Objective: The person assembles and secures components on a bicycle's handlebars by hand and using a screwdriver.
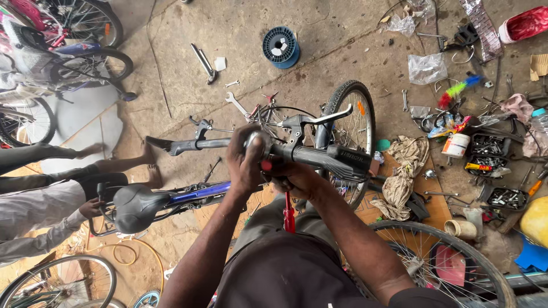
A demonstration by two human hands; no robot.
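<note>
1. At far left another person sits on the floor, a hand by the black saddle of the blue-framed bicycle.
2. The handlebar runs across mid-frame above the front wheel; its left end looks bare of any grip.
3. The left hand is clenched around the bar's centre.
4. The right hand is closed beside it, seemingly on a red-handled tool that hangs downward; its tip is hidden.
5. The right grip and brake lever sit in place, so that side looks fitted; the middle clamp appears to be unfinished.
6. Loose spanners, rags and parts trays lie on the floor at right.
</note>
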